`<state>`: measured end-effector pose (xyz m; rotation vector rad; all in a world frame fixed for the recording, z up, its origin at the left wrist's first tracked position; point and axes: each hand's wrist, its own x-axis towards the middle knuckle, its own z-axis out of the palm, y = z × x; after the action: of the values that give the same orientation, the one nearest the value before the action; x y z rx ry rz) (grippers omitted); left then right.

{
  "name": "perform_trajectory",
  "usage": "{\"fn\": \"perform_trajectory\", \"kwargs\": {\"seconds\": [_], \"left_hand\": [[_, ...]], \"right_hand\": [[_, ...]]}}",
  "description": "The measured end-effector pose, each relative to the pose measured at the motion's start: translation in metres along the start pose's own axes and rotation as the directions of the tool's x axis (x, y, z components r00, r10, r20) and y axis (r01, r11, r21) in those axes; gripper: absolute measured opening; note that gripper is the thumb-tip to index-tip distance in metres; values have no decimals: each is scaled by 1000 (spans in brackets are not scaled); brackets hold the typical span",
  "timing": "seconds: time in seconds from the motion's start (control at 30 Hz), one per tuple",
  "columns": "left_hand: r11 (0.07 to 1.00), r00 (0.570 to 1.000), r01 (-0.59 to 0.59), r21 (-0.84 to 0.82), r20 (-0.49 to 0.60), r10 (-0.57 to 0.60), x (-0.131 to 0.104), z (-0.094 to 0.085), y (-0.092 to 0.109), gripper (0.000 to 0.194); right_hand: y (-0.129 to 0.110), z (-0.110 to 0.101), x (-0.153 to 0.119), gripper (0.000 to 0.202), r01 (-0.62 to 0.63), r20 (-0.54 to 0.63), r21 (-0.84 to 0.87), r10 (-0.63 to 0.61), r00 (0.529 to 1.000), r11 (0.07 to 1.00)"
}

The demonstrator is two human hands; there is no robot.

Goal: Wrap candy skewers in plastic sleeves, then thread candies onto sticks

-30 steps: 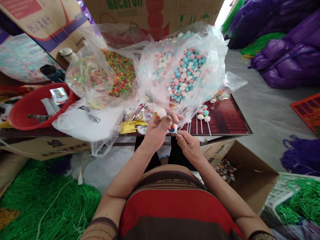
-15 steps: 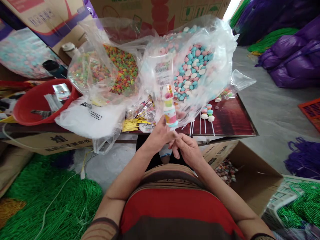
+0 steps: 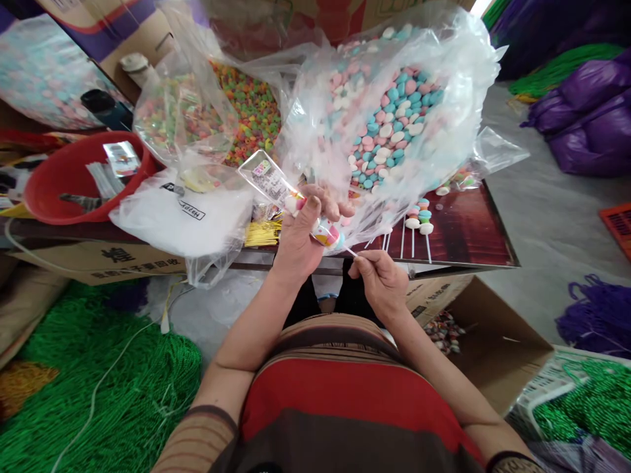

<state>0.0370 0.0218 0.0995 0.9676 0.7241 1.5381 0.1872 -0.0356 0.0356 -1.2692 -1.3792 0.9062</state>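
A candy skewer in a clear printed wrapper lies tilted across my left hand. The fingers and thumb are wrapped round it, and the wrapper's flat end sticks out to the upper left. From its lower right end comes a thin white stick, pinched between the thumb and finger of my right hand. On the table just right of the hands rest finished candy skewers with pink, blue, green and white pieces. Yellow twist ties lie left of my left hand.
Behind my hands stand a large bag of pastel candies and a bag of ring-shaped gummies. A red basin and a white plastic bag are on the left. An open cardboard box stands below the table's right end.
The wrapped skewer has gone from nearly upright to tilted left. My left hand now encloses its middle. My right hand has drawn slightly right, and the stick between the hands shows.
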Motion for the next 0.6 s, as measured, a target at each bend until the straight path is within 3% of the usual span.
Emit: {"fn": "perform_trajectory", "kwargs": {"seconds": [0.07,0.2,0.3,0.4,0.47,0.6], "left_hand": [[999,999,35,34,31,-36,0,-1,0,46],[994,993,52,94,98,-61,1,-6,2,45],[995,993,23,99,116,-35,3,-8,1,44],[997,994,9,74,105,-17,2,-6,-3,44],[999,994,23,48,105,-27,-1,-4,-6,42],[996,985,91,-15,147,-88,-7,-2,-11,37]], "right_hand": [[-4,-1,-1,36,-77,112,53,71,991,996],[-9,2,0,47,-303,377,290,183,908,908],[-9,3,1,39,-269,379,296,146,914,916],[-9,4,0,35,-154,214,205,109,971,967],[-10,7,-1,35,-163,158,215,130,979,963],[-14,12,2,44,-335,388,381,179,904,862]]}}
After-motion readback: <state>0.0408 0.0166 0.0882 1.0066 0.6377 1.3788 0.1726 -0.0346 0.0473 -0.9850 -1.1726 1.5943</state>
